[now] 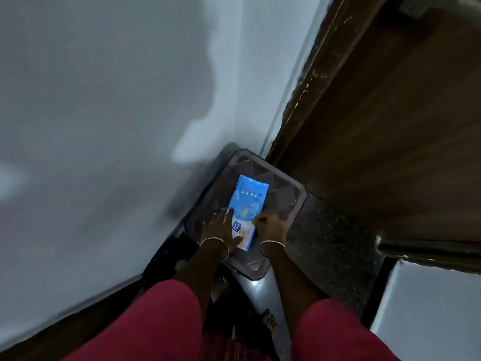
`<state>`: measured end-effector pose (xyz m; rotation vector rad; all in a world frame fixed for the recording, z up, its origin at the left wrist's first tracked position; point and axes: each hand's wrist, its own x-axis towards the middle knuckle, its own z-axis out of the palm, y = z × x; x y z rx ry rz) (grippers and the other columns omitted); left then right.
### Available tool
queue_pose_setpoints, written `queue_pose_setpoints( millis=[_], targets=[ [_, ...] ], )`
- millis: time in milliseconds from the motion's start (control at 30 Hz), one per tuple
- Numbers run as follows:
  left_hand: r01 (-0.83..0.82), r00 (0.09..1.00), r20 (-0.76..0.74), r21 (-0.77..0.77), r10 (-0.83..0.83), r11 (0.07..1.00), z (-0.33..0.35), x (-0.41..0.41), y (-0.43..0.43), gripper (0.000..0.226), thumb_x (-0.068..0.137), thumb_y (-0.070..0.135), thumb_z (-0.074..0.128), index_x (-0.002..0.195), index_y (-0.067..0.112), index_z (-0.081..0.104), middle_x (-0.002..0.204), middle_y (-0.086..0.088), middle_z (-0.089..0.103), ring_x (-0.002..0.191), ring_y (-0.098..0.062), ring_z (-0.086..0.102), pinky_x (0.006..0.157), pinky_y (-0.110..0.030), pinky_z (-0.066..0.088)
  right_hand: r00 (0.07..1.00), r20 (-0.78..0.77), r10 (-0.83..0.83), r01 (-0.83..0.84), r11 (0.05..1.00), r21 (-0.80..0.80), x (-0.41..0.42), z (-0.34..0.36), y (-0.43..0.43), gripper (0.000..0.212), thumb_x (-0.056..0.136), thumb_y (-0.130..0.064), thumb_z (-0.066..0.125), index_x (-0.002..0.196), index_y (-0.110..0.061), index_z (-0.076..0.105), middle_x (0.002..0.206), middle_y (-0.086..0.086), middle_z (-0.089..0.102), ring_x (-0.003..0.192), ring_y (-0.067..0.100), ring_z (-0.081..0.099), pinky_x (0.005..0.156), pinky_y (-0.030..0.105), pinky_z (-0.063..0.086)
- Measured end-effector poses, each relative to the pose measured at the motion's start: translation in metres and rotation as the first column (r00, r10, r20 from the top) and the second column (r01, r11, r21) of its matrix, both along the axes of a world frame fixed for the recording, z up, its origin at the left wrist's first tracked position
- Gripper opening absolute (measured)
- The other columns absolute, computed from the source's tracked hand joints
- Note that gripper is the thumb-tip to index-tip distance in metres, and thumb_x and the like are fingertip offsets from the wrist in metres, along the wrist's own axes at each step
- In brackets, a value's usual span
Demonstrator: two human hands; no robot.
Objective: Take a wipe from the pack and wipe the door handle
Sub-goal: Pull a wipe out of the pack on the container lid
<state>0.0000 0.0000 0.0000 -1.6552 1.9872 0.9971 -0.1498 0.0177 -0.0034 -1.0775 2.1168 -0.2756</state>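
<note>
Wipe pack (250,201) lay flat on stool (289,196), lower centre of frame. Left hand (221,229) pressed it, fingers spread wide; I judged that a pin-down. Right hand (269,225) fingers curled, pinching pack's right edge, probably for flap. Door (390,126) upper right.

Left hand (219,230), right hand (272,225) on wipe pack (251,196) atop stool (287,196)

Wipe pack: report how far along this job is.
Done: nothing yet; no wipe shows outside the wipe pack, which lies on the dark stool. In hand: the left hand presses the pack flat while the right hand, fingers curled, seems to pinch its edge. Left: pulling a wipe out, then wiping the handle of the brown door, not clearly in view.
</note>
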Motion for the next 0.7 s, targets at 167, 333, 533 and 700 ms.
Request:
queue_pose_setpoints(
  millis=[167,333,533,700],
  targets=[
    [-0.009,1.000,-0.012,0.024,0.009,1.000,-0.032,-0.001,-0.002,0.100,0.088,0.054,0.058,0.157,0.022,-0.006,0.167,-0.004,0.003,0.151,-0.031,0.016,0.117,-0.051,0.024,1.000,0.011,0.012,-0.011,0.999,-0.047,0.010,-0.027,-0.022,0.017,0.090,-0.011,0.066,0.104,-0.009,0.074,0.111,0.010,0.074,0.105,0.028,0.068,0.091,0.033,0.051],
    [0.000,1.000,-0.026,0.036,0.001,0.999,-0.052,-0.001,-0.003,0.104,0.087,0.058,0.057,0.157,0.022,-0.010,0.167,-0.003,-0.003,0.152,-0.029,0.015,0.118,-0.057,0.018,0.993,-0.031,0.110,-0.112,0.992,-0.063,0.018,-0.049,-0.027,0.018,0.091,-0.010,0.063,0.107,-0.008,0.072,0.115,0.011,0.070,0.110,0.028,0.063,0.095,0.037,0.049],
    [-0.027,0.995,-0.098,0.063,0.033,0.998,-0.064,0.002,0.002,0.107,0.086,0.056,0.060,0.156,0.023,-0.014,0.166,-0.001,-0.012,0.153,-0.028,0.011,0.117,-0.056,0.019,0.988,-0.091,0.129,-0.133,0.990,-0.048,0.022,-0.065,-0.032,0.014,0.090,-0.011,0.065,0.101,-0.011,0.073,0.110,0.009,0.069,0.107,0.026,0.063,0.092,0.033,0.048],
    [-0.053,0.988,-0.141,0.112,0.069,0.992,-0.070,0.001,0.001,0.110,0.086,0.050,0.065,0.155,0.020,-0.015,0.166,-0.003,-0.016,0.154,-0.027,-0.004,0.120,-0.058,0.015,0.993,-0.082,0.091,-0.100,0.988,-0.120,0.024,-0.068,-0.029,0.014,0.083,0.001,0.063,0.087,-0.012,0.068,0.098,0.007,0.069,0.097,0.026,0.063,0.084,0.034,0.049]
  ],
)
